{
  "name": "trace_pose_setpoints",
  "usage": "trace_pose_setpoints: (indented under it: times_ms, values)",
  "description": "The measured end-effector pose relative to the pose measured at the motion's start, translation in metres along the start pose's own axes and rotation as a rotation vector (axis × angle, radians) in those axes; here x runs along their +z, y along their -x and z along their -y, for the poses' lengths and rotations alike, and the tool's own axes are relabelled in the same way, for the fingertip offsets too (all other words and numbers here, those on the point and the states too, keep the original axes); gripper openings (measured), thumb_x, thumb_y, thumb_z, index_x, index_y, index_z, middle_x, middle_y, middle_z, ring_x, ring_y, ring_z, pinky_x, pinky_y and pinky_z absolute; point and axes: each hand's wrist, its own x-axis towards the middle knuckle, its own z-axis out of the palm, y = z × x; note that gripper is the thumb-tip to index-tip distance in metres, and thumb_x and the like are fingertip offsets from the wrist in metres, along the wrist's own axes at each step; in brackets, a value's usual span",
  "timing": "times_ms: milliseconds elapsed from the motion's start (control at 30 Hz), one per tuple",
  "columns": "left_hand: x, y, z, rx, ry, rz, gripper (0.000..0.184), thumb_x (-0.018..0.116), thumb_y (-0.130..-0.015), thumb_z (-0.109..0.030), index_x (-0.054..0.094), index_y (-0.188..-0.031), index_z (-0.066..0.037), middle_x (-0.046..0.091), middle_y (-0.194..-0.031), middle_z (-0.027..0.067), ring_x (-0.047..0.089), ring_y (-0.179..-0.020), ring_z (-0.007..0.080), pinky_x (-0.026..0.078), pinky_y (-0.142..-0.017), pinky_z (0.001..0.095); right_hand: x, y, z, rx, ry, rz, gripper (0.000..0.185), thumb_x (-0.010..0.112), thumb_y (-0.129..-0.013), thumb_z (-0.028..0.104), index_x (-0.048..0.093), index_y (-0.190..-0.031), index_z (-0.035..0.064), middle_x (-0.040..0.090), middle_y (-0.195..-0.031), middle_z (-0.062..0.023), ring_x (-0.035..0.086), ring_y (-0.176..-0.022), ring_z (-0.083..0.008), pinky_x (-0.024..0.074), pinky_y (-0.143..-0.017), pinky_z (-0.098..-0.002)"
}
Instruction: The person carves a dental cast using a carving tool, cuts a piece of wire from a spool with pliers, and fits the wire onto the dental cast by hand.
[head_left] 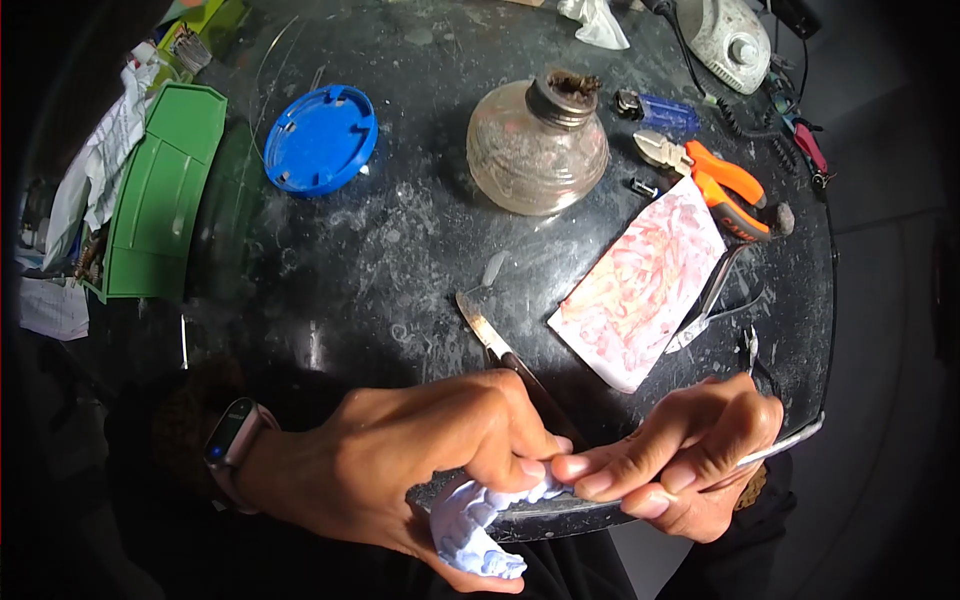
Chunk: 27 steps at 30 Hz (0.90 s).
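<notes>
Nearest, a pale bluish dental cast [465,530] sits in the left hand [400,450], just over the near edge of the dark table [390,260]; the hand's thumb lies beneath it and the bent fingers pinch it from above, close to its right end. A watch band [237,437] circles that wrist. The right hand [690,460] comes in from the other side, its fingers curled and pressed together, their tips meeting the left fingertips at that end of the cast; whether they grip something thin there, I cannot tell. Just beyond the hands, a knife [485,328] with a dark handle points away, its handle partly covered by the left hand. To its right lies a white slab [645,285] smeared with pink, and silver pliers [708,310] partly show along its right side. Orange-handled pliers [725,180] rest at the slab's far corner. On the far left stands a green container [165,190], with crumpled paper [100,185] beside it. Farther back are a round blue lid [320,140], a glass jar [537,150] with a dark, crusted top, a blue lighter [662,112] and, at the far right, a whitish device [725,45].
</notes>
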Motion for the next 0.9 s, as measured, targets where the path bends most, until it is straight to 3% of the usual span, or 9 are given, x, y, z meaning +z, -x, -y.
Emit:
trace_pose_setpoints:
  times_ms: [67, 167, 267, 367, 433, 500, 633, 900]
  values:
    - [0.002, 0.002, 0.002, 0.015, 0.029, -0.017, 0.065, 0.093, -0.047, -0.022, 0.048, -0.090, -0.004, 0.063, -0.090, 0.0203, 0.066, -0.072, 0.0211, 0.054, -0.058, 0.0261, -0.002, 0.003, -0.005, -0.080, 0.029, 0.010, 0.024, 0.057, -0.078, -0.015, 0.039, -0.087, -0.0026, 0.059, -0.086, -0.0366, 0.061, -0.088, -0.0475, 0.0497, -0.078, -0.0567]
    - [0.003, 0.005, -0.002, -0.052, 0.185, -0.009, 0.048, 0.085, -0.061, -0.014, 0.048, -0.088, 0.000, 0.058, -0.097, 0.0171, 0.061, -0.089, 0.0255, 0.052, -0.073, 0.0310, -0.004, 0.010, -0.009, -0.162, 0.034, 0.027, 0.025, 0.059, -0.078, -0.014, 0.038, -0.087, -0.0037, 0.060, -0.085, -0.0356, 0.061, -0.085, -0.0477, 0.0509, -0.076, -0.0565]
    - [0.003, 0.005, -0.003, -0.041, 0.197, 0.002, 0.050, 0.085, -0.062, -0.016, 0.047, -0.091, 0.000, 0.058, -0.100, 0.0179, 0.061, -0.094, 0.0260, 0.052, -0.078, 0.0318, -0.001, 0.010, -0.009, -0.216, 0.053, -0.001, 0.024, 0.058, -0.078, -0.014, 0.039, -0.088, -0.0043, 0.060, -0.087, -0.0341, 0.061, -0.087, -0.0480, 0.0516, -0.075, -0.0561]
    - [0.004, 0.002, -0.001, -0.012, 0.202, 0.010, 0.070, 0.091, -0.051, -0.016, 0.043, -0.101, -0.001, 0.059, -0.100, 0.0236, 0.064, -0.090, 0.0271, 0.055, -0.076, 0.0340, 0.003, 0.005, -0.004, -0.210, 0.031, -0.003, 0.022, 0.057, -0.080, -0.014, 0.042, -0.091, -0.0022, 0.060, -0.093, -0.0323, 0.059, -0.094, -0.0470, 0.0511, -0.080, -0.0543]
    - [0.004, 0.006, -0.004, -0.111, 0.319, 0.019, 0.071, 0.090, -0.053, -0.015, 0.042, -0.104, 0.000, 0.057, -0.104, 0.0238, 0.062, -0.096, 0.0277, 0.053, -0.081, 0.0366, 0.010, 0.006, -0.001, -0.180, -0.009, -0.064, 0.023, 0.057, -0.080, -0.013, 0.043, -0.092, 0.0010, 0.060, -0.095, -0.0301, 0.059, -0.097, -0.0455, 0.0505, -0.084, -0.0525]
    - [0.003, 0.009, -0.008, -0.177, 0.363, 0.042, 0.072, 0.088, -0.058, -0.014, 0.041, -0.110, 0.003, 0.056, -0.108, 0.0235, 0.059, -0.103, 0.0273, 0.049, -0.090, 0.0385, 0.018, 0.004, -0.002, -0.197, -0.053, -0.184, 0.020, 0.062, -0.077, -0.013, 0.046, -0.084, -0.0021, 0.061, -0.087, -0.0326, 0.062, -0.089, -0.0435, 0.0521, -0.078, -0.0527]
    - [0.000, 0.010, -0.007, -0.142, 0.343, 0.088, 0.075, 0.085, -0.062, -0.017, 0.037, -0.117, 0.004, 0.055, -0.111, 0.0226, 0.058, -0.104, 0.0248, 0.048, -0.090, 0.0353, 0.019, 0.003, 0.002, -0.156, -0.073, -0.182, 0.020, 0.063, -0.077, -0.012, 0.046, -0.084, -0.0031, 0.060, -0.088, -0.0349, 0.062, -0.090, -0.0435, 0.0518, -0.079, -0.0530]
    - [0.003, 0.016, -0.009, -0.283, 0.435, 0.092, 0.073, 0.078, -0.068, -0.019, 0.033, -0.123, 0.002, 0.049, -0.120, 0.0177, 0.053, -0.107, 0.0197, 0.049, -0.083, 0.0320, 0.011, 0.003, 0.011, -0.071, 0.034, -0.071, 0.019, 0.055, -0.081, -0.014, 0.043, -0.090, -0.0016, 0.060, -0.094, -0.0329, 0.059, -0.098, -0.0435, 0.0483, -0.086, -0.0547]
